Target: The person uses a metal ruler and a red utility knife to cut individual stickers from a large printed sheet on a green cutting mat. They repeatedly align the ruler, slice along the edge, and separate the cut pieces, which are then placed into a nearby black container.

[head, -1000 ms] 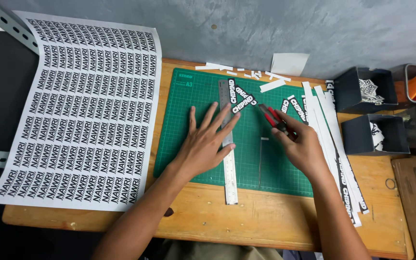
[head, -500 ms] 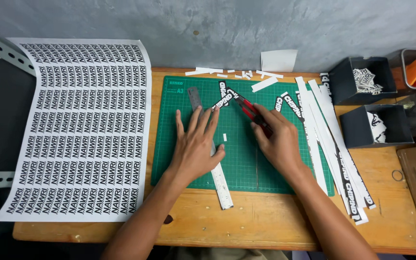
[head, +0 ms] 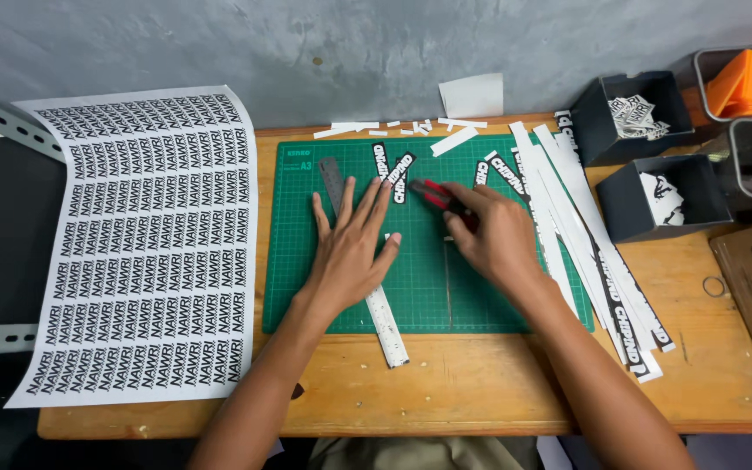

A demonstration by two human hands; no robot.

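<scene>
1. The left hand lay flat and fully spread, fingers fanned, pressing down on a long metal ruler that ran diagonally across the green cutting mat; it gripped nothing, only bore down.
2. The ruler's upper end showed beyond the fingertips near the mat's top, while its lower end stuck out past the mat's front edge onto the wooden tabletop.
3. The right hand was curled closed around a red-and-black utility knife, whose tip pointed up and to the left, just right of the left hand's fingertips.
4. Two small black-and-white cut stickers lay on the mat just above the left fingers, touching each other at an angle.
5. A heap of long white paper strips, some with black printed ends, fanned out beside the right hand over the mat's right edge.
6. A large white sheet of printed sticker labels covered the table's left end (its top curled up against the grey wall).
7. Two dark open boxes holding cut stickers stood at the right, well apart from both hands.
8. Short white paper offcuts lay scattered along the mat's far edge.
</scene>
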